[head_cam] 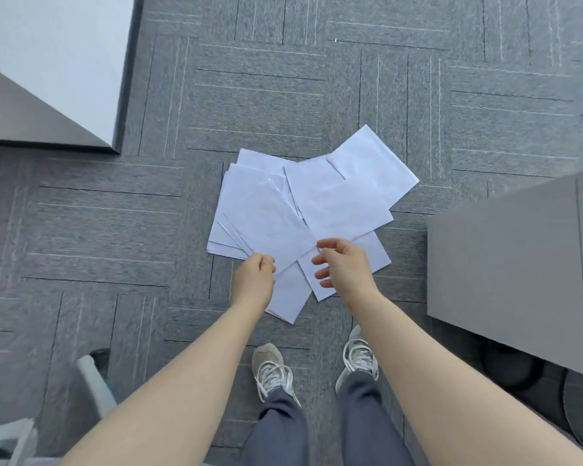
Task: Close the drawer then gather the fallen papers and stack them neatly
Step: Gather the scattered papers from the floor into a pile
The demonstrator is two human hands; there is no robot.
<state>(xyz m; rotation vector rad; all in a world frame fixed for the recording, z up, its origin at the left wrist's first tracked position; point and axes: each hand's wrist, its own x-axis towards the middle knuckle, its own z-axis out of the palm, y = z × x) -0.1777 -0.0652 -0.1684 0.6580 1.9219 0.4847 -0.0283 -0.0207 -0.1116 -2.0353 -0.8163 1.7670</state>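
Observation:
Several white papers lie fanned and overlapping on the grey carpet in front of my feet. My left hand is over the near left edge of the pile, fingers curled closed against a sheet's edge; whether it grips the sheet I cannot tell. My right hand hovers over the near right sheets with fingers apart and nothing in it. No drawer is visible as such.
A grey cabinet or desk top stands at the right. A white and grey desk corner is at the upper left. A chair leg shows at the lower left. My shoes stand just behind the pile.

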